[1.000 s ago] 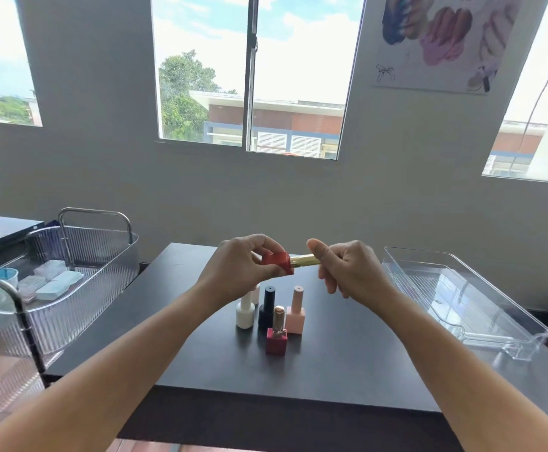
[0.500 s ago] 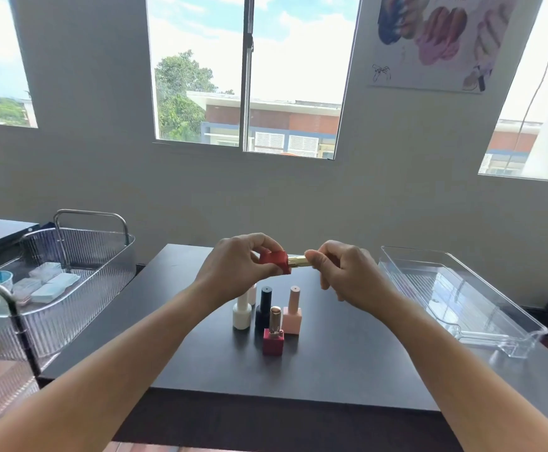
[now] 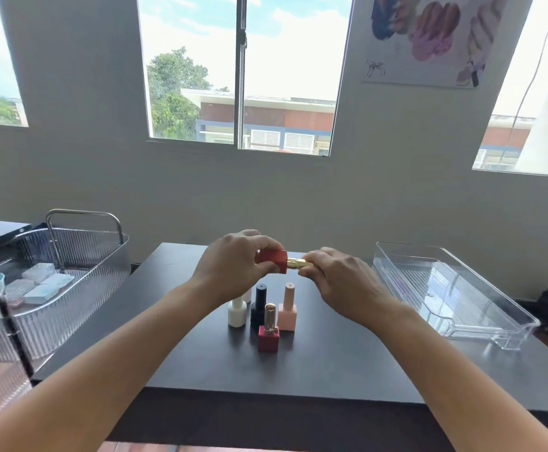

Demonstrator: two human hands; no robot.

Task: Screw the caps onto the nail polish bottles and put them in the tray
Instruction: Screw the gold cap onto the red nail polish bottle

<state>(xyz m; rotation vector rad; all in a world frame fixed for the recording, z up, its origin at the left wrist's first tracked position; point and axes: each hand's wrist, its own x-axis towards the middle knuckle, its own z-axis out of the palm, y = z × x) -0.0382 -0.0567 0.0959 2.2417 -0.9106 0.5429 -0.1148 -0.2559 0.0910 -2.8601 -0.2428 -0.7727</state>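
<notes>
Fingers (image 3: 267, 252) gripping one red bottle (image 3: 274, 265), gold cap (image 3: 298, 264) — four bottles standing

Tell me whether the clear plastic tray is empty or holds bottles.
Empty: the clear plastic tray on the table's right holds no bottles; only its ribbed floor shows.

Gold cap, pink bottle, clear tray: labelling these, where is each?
gold cap (image 3: 297, 263), head view, exposed middle.
pink bottle (image 3: 287, 317), head view, square body.
clear tray (image 3: 494, 316), head view, right wall.
</notes>
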